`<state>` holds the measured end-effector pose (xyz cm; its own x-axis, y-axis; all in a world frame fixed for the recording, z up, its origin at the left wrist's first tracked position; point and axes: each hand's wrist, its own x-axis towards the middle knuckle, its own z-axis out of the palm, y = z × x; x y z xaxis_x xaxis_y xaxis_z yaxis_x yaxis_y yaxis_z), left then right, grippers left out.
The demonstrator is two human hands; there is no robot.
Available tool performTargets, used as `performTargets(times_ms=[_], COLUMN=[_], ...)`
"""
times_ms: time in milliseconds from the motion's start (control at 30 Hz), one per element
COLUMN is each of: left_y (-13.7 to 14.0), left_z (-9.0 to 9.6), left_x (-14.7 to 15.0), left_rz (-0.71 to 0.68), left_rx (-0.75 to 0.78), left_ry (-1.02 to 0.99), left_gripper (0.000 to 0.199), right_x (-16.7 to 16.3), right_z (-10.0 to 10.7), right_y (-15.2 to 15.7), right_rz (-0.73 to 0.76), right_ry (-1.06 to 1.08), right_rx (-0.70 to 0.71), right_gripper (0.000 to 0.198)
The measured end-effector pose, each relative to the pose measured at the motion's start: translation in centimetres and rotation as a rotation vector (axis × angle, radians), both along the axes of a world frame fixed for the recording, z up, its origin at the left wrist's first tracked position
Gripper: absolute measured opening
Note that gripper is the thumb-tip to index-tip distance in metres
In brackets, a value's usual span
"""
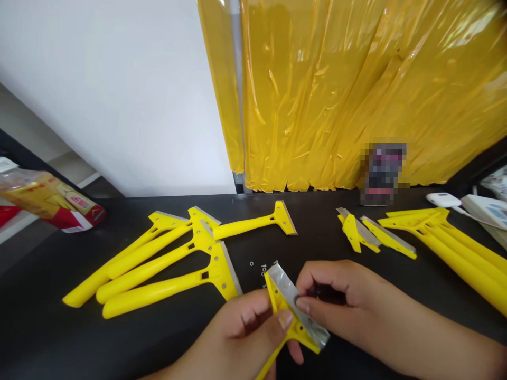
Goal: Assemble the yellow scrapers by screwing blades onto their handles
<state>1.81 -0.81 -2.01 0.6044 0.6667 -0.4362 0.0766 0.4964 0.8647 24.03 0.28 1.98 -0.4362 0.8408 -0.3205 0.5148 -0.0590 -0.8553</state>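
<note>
My left hand [241,330] grips a yellow scraper [307,342] at its wide head, the thumb lying on the head and the handle running down out of the frame. Along the head's edge lies a silver metal blade [285,284]. My right hand [352,306] pinches that blade near its middle between thumb and fingers; whether a small part is also in this pinch is hidden. Several yellow scrapers [158,290] with blades rest in an overlapping group to the left, and one more scraper [245,226] lies behind them.
At the right lie yellow head plates [390,237] with metal blades and several bladeless yellow handles [455,248]. A phone-like pixelated object [382,174] leans on the yellow plastic sheeting [317,95]. A white earphone case [443,200] sits back right; a red-yellow package [55,200] stands left.
</note>
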Motion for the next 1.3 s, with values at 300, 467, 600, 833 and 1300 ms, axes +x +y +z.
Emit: performTargets(times_ms=[300, 467, 600, 833, 1300], left_y=[-0.2, -0.4, -0.2, -0.2, -0.2], left_z=[0.3, 1.2, 1.5, 1.4, 1.4], left_x=[0.3, 0.4, 0.3, 0.3, 0.1], left_rz=[0.02, 0.093, 0.111, 0.122, 0.087], left_rx=[-0.027, -0.108, -0.169, -0.181, -0.192], left_ry=[0.044, 0.055, 0.071, 0.06, 0.042], left_gripper=[0.05, 0.04, 0.035, 0.03, 0.036], right_x=[-0.7, 1.2, 4.4, 3.8, 2.2], right_z=[0.7, 1.3, 0.6, -0.7, 2.0], right_y=[-0.5, 0.2, 0.9, -0.5, 0.7], right_rz=[0.002, 0.061, 0.023, 0.169, -0.06], right_ry=[0.026, -0.15, -0.457, -0.588, 0.073], right_rx=[0.06, 0.207, 0.447, 0.402, -0.025], right_gripper=[0.021, 0.017, 0.026, 0.021, 0.023])
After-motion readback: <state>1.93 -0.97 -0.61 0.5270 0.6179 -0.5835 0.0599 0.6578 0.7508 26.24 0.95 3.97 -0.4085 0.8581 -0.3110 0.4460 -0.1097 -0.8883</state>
